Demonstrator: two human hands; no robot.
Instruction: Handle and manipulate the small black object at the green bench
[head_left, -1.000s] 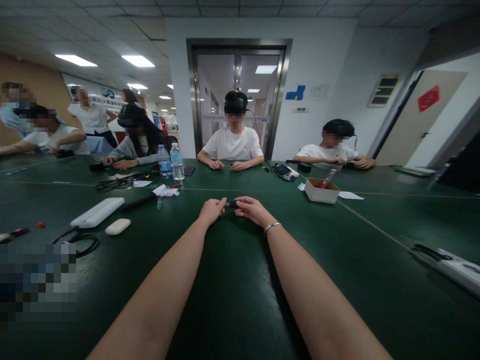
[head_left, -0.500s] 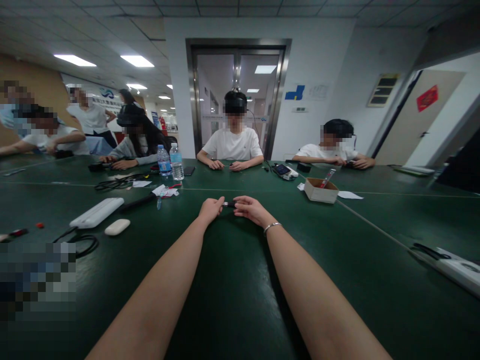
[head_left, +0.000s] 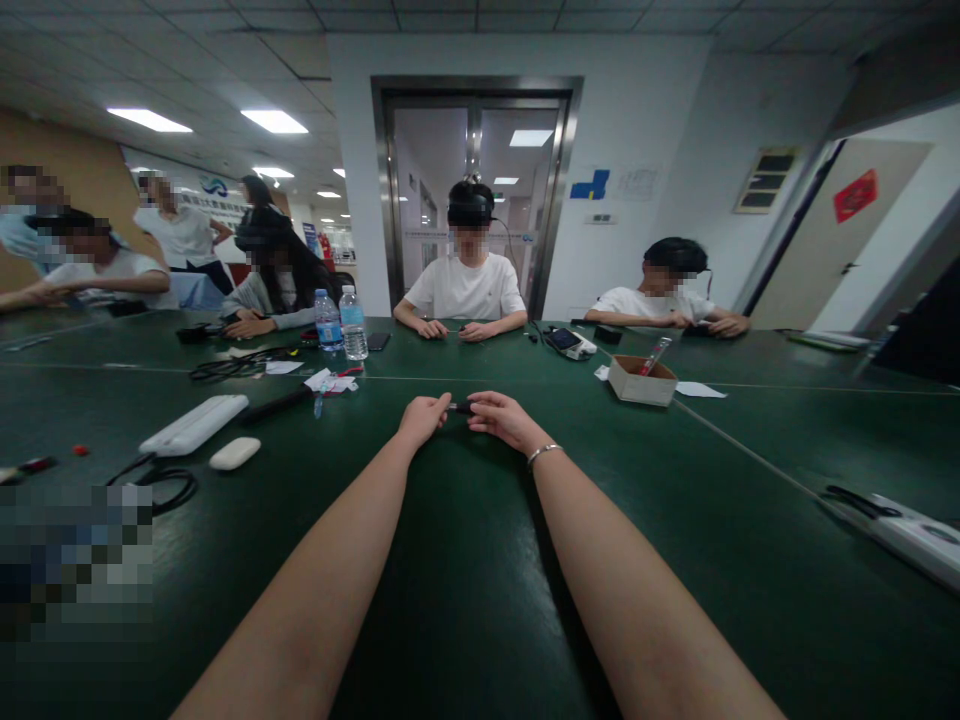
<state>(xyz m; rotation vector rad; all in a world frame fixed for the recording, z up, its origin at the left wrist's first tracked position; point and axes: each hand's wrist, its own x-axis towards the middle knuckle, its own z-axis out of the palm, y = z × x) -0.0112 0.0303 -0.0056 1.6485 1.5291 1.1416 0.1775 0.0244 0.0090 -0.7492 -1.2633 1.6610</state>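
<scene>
Both hands meet over the green table, in the middle of the head view. Between them is a small black stick-like object (head_left: 463, 408) with a short silver section toward its left end; its exact kind is too small to tell. My left hand (head_left: 424, 420) is closed, thumb and fingers pinching the silver end. My right hand (head_left: 504, 418), with a silver bangle at the wrist, has its fingers curled round the black end. Fingers on both sides hide the object's ends.
A cardboard box (head_left: 642, 384) stands right of my hands. To the left lie a white oval case (head_left: 235, 454), a white power-bank-like block (head_left: 193, 425) and cables. Two water bottles (head_left: 354, 325) stand further back. Co-workers sit across the green table (head_left: 465, 600).
My hands stay nearly in place, still gripping the small black object. Its silver section shows slightly differently between my fingers. A co-worker at the left has shifted a little.
</scene>
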